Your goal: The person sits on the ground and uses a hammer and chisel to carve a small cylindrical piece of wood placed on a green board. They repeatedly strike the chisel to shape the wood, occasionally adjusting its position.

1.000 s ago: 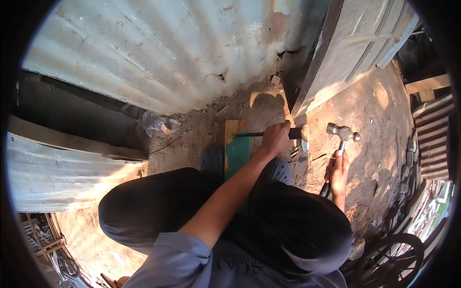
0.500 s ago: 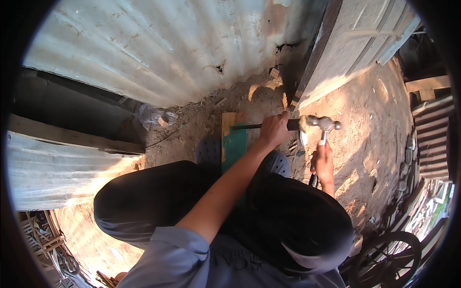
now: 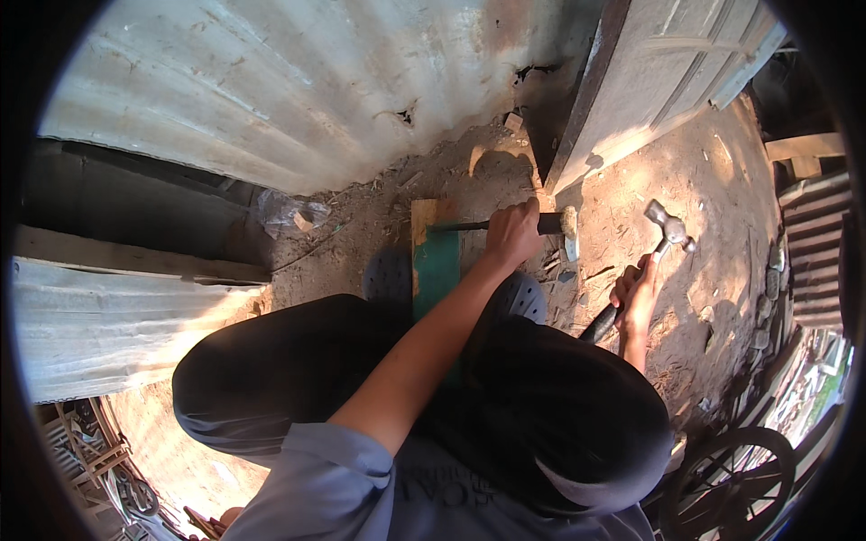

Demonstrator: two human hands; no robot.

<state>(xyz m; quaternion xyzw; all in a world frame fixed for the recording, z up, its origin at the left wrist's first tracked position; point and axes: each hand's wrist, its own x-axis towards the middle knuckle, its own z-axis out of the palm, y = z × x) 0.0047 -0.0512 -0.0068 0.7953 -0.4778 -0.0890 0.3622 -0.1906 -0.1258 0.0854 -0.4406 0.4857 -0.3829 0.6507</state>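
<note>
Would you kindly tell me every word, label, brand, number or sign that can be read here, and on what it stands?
Grey shirt: dark printed lettering across the front, creased and partly hidden; I won't copy it out.
Hammer, chisel and green board: no lettering that I can make out.

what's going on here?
Someone's left hand grips a chisel sideways over a partly green board, its tip near where the paint meets bare wood. The right hand holds a hammer off to the right, its head clear of the chisel's handle. At this moment, hammer and chisel aren't touching.
</note>
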